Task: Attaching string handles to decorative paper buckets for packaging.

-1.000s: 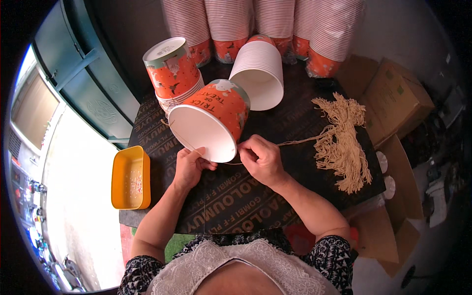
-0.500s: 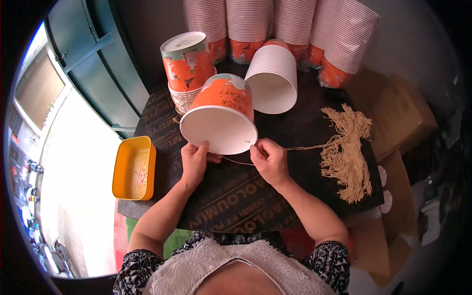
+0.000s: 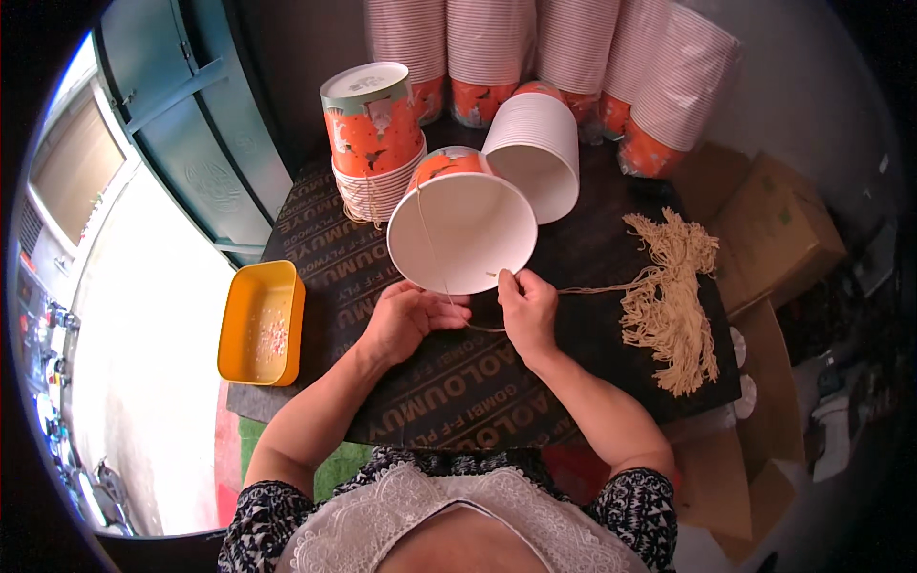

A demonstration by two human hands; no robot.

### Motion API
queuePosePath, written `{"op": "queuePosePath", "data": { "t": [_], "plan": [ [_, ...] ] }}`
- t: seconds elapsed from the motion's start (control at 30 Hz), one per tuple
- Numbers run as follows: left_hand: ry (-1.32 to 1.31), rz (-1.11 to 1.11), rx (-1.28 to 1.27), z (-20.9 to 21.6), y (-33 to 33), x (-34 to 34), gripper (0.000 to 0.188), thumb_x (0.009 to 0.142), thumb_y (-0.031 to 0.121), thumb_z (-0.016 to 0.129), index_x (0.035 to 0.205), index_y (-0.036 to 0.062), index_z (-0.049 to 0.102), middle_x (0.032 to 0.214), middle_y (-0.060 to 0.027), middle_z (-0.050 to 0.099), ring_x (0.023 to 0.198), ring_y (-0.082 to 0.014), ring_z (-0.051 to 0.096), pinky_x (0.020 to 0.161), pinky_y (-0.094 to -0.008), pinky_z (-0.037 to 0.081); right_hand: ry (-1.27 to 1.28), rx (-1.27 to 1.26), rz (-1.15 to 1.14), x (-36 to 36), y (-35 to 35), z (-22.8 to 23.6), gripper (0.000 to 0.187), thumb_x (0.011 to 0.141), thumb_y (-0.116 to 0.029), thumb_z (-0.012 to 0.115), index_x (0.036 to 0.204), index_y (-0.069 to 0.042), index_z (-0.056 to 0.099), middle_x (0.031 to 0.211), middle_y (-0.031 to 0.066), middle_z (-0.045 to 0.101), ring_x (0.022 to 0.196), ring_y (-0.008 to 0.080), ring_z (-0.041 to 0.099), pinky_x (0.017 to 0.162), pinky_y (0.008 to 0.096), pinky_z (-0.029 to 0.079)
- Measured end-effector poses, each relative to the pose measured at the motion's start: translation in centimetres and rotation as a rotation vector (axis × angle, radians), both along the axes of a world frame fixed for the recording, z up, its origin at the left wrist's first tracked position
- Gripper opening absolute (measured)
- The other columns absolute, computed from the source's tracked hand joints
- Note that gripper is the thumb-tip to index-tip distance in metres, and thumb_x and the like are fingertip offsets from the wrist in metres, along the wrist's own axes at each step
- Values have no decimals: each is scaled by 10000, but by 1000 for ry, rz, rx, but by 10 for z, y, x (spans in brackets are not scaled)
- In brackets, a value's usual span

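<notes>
A paper bucket (image 3: pixel 463 234), orange printed outside and white inside, lies tilted with its mouth toward me. My right hand (image 3: pixel 530 315) is closed in a pinch on its lower right rim, beside a small mark or hole on the inner wall. Under the lower left rim, my left hand (image 3: pixel 417 320) is open, its fingers stretched out to the right. A thin tan cord (image 3: pixel 432 244) hangs from the bucket's upper left rim across the mouth to my left fingers. More cord runs between the two hands.
Right of my hands lies a bundle of tan cords (image 3: pixel 673 301). A yellow bin (image 3: pixel 260 325) with small bits inside stands at left. Behind are an upside-down bucket stack (image 3: pixel 373 134), a tipped white stack (image 3: pixel 535 158) and several wrapped stacks (image 3: pixel 492 48). Cardboard boxes (image 3: pixel 783 234) sit at right.
The bucket has shifted right and turned its mouth more toward me. My left hand has let go of the rim and spread its fingers below it. My right hand keeps its pinch.
</notes>
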State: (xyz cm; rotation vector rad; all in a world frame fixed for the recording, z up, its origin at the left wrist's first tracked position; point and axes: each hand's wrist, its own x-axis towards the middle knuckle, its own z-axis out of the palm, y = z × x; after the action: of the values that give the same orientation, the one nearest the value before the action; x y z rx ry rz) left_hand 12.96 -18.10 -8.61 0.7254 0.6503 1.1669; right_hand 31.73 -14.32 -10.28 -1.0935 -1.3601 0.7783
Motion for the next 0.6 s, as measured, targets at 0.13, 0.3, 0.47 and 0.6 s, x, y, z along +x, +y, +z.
{"op": "queuePosePath", "data": {
  "t": [0.13, 0.3, 0.47, 0.6],
  "plan": [
    [-8, -230, -93, -3, -5, 4, 243, 939, 79, 411, 1076, -75, 539, 944, -268, 660, 704, -298, 691, 644, -377, 591, 40, -19, 16, -4, -3, 4, 282, 888, -113, 592, 666, 47, 530, 508, 77, 488, 513, 66, 402, 459, 314, 350],
    [-25, -475, -10, -9, -10, 4, 333, 990, 264, 443, 1043, -38, 574, 885, -247, 683, 575, -252, 680, 494, -314, 560, -28, -59, 52, -7, -5, 3, 298, 895, -140, 580, 666, 47, 538, 516, 86, 511, 499, 85, 435, 464, 326, 367],
    [362, -435, 76, 3, -12, 2, 293, 861, 197, 708, 1022, -19, 591, 832, -128, 680, 514, -149, 587, 448, -221, 456, -120, -114, 121, -9, -4, -3, 295, 886, -162, 585, 671, 40, 562, 549, 139, 557, 491, 159, 524, 479, 353, 394],
    [664, -14, 572, -6, -13, 8, 239, 778, 47, 770, 956, 14, 615, 850, -16, 611, 748, -53, 558, 603, -214, 436, -181, -67, 192, -11, -2, -10, 271, 883, -158, 590, 695, 37, 594, 581, 160, 588, 512, 232, 585, 503, 371, 424]
  ]
}}
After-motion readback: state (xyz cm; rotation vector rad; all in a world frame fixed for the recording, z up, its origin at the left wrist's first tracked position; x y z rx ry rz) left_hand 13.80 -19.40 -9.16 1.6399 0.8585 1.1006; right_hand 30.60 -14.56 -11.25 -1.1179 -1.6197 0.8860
